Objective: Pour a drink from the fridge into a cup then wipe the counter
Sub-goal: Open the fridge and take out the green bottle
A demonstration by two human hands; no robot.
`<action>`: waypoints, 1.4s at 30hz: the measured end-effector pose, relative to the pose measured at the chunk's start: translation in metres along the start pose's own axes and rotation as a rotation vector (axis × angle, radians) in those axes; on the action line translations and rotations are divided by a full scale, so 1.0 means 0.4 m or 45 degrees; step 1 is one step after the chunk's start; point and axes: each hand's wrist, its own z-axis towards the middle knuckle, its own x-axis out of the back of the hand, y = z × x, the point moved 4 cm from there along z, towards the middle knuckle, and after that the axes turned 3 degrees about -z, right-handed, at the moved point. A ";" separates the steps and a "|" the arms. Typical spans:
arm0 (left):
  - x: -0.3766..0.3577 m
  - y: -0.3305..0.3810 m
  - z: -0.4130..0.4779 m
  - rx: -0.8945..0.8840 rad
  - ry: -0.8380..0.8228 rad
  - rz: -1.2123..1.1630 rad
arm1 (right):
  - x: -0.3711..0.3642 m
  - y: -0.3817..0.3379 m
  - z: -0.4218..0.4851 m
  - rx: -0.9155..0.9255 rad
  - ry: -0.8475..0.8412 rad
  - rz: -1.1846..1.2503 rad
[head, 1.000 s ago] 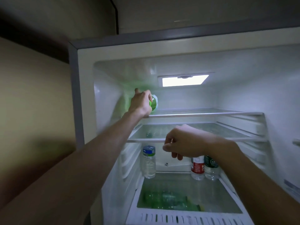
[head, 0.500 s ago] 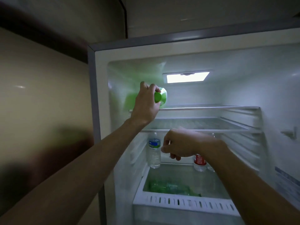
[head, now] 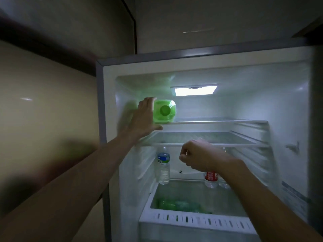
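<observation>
left hand (head: 145,117) flat against green bottle (head: 165,110), top fridge shelf (head: 218,121)

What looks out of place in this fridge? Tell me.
The green bottle lies on its side on the top shelf, cap outward; the water bottle below stands upright. No spill shows.
</observation>
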 end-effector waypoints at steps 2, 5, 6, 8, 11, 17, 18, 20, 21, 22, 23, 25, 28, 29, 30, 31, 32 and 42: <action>-0.010 -0.018 0.012 0.028 -0.036 -0.043 | 0.003 0.010 -0.012 -0.003 -0.004 0.001; -0.011 -0.024 0.029 0.020 -0.031 -0.113 | 0.004 0.020 -0.022 -0.002 -0.022 -0.006; -0.008 -0.024 0.032 0.008 -0.025 -0.134 | 0.002 0.021 -0.023 -0.002 -0.028 -0.011; -0.001 -0.020 0.034 -0.036 -0.014 -0.149 | -0.003 0.020 -0.024 0.000 -0.054 -0.014; 0.013 0.000 0.025 -0.141 0.029 -0.144 | -0.018 0.015 -0.020 -0.005 -0.119 0.003; 0.042 0.068 -0.030 -0.231 0.200 -0.294 | -0.046 0.011 -0.027 -0.025 -0.196 0.091; 0.048 0.072 -0.043 -0.225 0.251 -0.338 | -0.050 0.008 -0.031 -0.015 -0.209 0.085; 0.063 0.081 -0.070 -0.193 0.375 -0.416 | -0.056 0.005 -0.040 -0.007 -0.229 0.092; 0.072 0.085 -0.082 -0.178 0.447 -0.444 | -0.058 0.004 -0.044 -0.009 -0.234 0.100; 0.084 0.093 -0.094 -0.173 0.523 -0.469 | -0.059 0.003 -0.049 -0.009 -0.236 0.109; 0.096 0.103 -0.106 -0.167 0.598 -0.498 | -0.060 0.001 -0.054 -0.004 -0.240 0.118; 0.123 0.132 -0.133 -0.095 0.728 -0.552 | -0.063 -0.006 -0.065 0.006 -0.259 0.138; 0.141 0.166 -0.177 0.079 0.767 -0.560 | -0.071 -0.010 -0.085 0.006 -0.288 0.110; 0.135 0.169 -0.194 0.137 0.721 -0.557 | -0.076 -0.010 -0.094 0.000 -0.302 0.102; 0.126 0.166 -0.215 0.196 0.681 -0.564 | -0.083 -0.011 -0.102 -0.007 -0.319 0.104; 0.118 0.162 -0.240 0.256 0.660 -0.583 | -0.091 -0.011 -0.110 -0.016 -0.340 0.113; 0.113 0.156 -0.263 0.315 0.653 -0.600 | -0.099 -0.011 -0.118 -0.031 -0.365 0.125; 0.078 0.143 -0.437 0.496 0.319 -0.584 | -0.168 0.003 -0.212 -0.156 -0.519 0.170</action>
